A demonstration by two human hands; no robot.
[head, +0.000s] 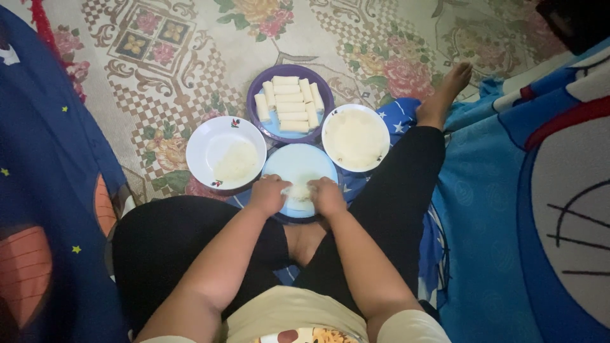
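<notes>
L hand [268, 194] + R hand [327, 196] | both grips grasping pale roll [298, 192] | over blue plate [298, 162]

A purple plate [254, 86], pale blue plate [298, 162] and two white bowls [206, 136] sit on floral carpet [159, 57].

Head view, steeply down, close.

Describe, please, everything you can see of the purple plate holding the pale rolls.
The purple plate is round, with a dark purple rim and a light blue centre. It lies flat on the patterned floor mat, farthest from the person, behind two white bowls and a blue plate. About nine pale, rectangular rolls lie on it in neat rows. Neither hand touches it.
</notes>
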